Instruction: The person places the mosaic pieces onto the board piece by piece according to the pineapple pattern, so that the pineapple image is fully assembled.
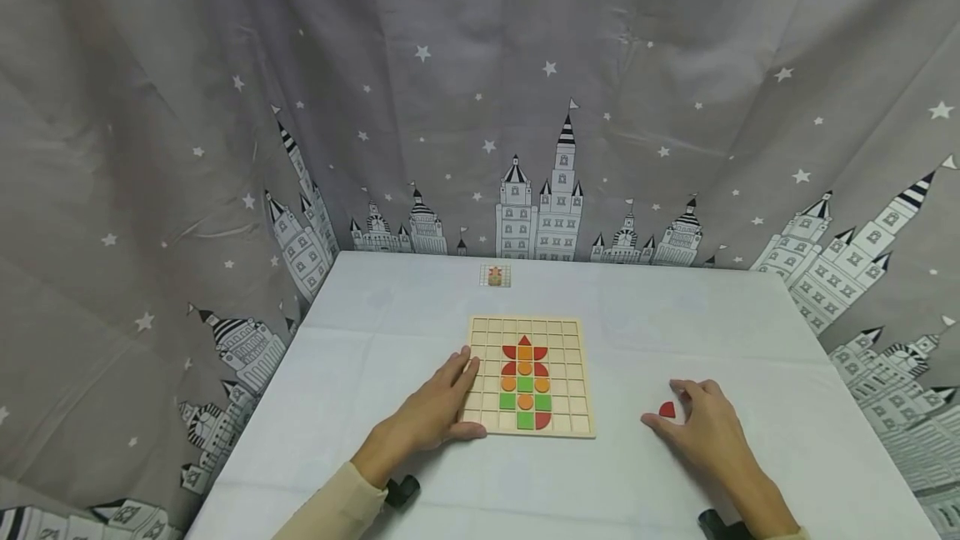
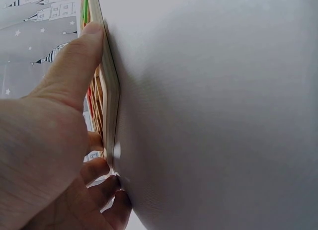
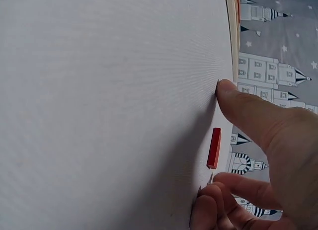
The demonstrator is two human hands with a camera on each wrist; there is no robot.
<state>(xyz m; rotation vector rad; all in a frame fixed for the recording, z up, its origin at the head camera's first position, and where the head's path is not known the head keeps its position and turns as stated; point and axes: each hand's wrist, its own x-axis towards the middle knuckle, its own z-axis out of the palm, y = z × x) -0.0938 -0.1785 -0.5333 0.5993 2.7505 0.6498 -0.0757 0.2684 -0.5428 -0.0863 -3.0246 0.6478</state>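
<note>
A square wooden grid board [image 1: 570, 377] lies on the white table, with red, orange and green pieces set in a tower-like pattern in its middle columns. My left hand [image 1: 435, 407] rests against the board's left side, thumb at the near left corner and fingers along the edge; the left wrist view shows the thumb [image 2: 84, 51] lying on the rim. To the right of the board, a red quarter-circle piece [image 1: 667, 410] lies on the table. Around it is my right hand [image 1: 705, 427], thumb and fingertips spread apart on either side. In the right wrist view the red piece [image 3: 214, 148] sits between them, untouched.
A small picture card [image 1: 495, 276] showing a similar pattern lies behind the board near the table's far edge. Grey curtain [image 1: 450, 107] with stars and castles hangs behind and at both sides. Dark wrist devices [image 1: 402, 490] sit at both wrists.
</note>
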